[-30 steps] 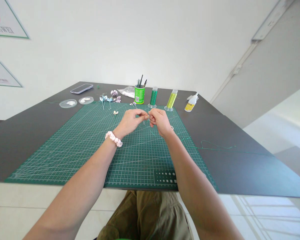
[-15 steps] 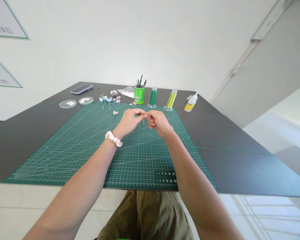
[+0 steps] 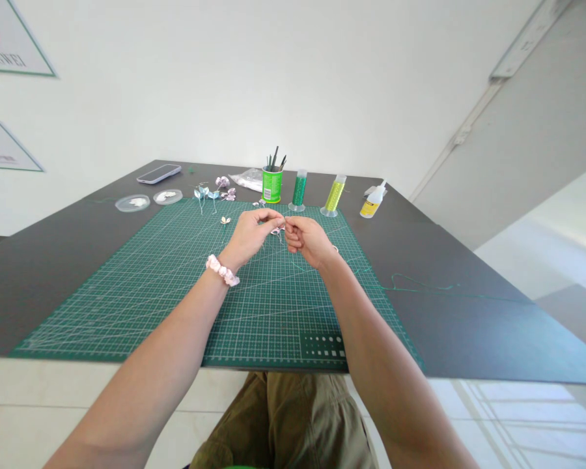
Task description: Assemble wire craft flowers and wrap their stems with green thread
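Over the green cutting mat [image 3: 141, 306], my left hand [image 3: 251, 238] and my right hand [image 3: 308, 240] meet fingertip to fingertip. Each pinches thumb against forefinger, but whatever lies between the tips is too small to make out. A small pinkish-white flower [image 3: 277, 230] shows just under the fingertips; I cannot tell whether it is held or lies on the mat. Thin green thread [image 3: 415, 281] trails over the mat's right side and onto the table. A pale leaf-shaped piece [image 3: 225, 221] lies on the mat left of my left hand.
Behind my hands stand a green can of tools [image 3: 272, 185], a dark green thread spool [image 3: 299, 190], a yellow-green spool [image 3: 334, 197] and a glue bottle [image 3: 372, 202]. Left of them lie blue flowers [image 3: 208, 194], purple flowers [image 3: 222, 182], two shallow dishes [image 3: 132, 203] and a phone [image 3: 159, 173].
Both hands have shifted slightly left, still pinched together. More of the pinkish-white flower below the fingertips now shows. The green thread on the right has moved a little.
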A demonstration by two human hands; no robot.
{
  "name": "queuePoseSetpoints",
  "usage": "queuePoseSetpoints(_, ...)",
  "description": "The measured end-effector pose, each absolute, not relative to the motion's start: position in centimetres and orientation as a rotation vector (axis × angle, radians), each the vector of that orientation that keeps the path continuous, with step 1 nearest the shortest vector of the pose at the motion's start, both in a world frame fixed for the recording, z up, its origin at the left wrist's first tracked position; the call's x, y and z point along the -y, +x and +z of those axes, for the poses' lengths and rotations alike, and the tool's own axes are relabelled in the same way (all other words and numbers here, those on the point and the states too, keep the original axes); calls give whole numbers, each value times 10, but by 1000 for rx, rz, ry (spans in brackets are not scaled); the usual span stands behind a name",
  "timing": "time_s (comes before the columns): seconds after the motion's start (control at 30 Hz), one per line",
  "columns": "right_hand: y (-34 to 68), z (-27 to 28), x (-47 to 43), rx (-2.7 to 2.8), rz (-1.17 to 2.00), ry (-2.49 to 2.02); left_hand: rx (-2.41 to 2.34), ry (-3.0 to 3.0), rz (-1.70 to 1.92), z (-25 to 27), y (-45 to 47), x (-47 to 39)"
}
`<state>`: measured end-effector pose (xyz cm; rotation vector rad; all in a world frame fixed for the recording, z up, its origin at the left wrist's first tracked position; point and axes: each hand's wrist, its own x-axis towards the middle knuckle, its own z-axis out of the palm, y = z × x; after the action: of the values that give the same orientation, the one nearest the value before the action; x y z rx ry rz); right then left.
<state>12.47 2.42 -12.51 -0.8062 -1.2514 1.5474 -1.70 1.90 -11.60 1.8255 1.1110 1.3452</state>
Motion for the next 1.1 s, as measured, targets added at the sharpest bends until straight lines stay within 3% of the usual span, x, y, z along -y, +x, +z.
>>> queuePoseSetpoints(0.4,117,-122,-19,1267,1482,-872,-1268,1852,1421,-118,-19,-21)
queuePoseSetpoints(0.83,115,-132,-28,1535,892,-1105,-1508,2066,1338,-117,-19,-21)
queuePoseSetpoints(1.1,116,-128,-22,1567,733,-1069,-1540,2137,1307,-119,-19,-21)
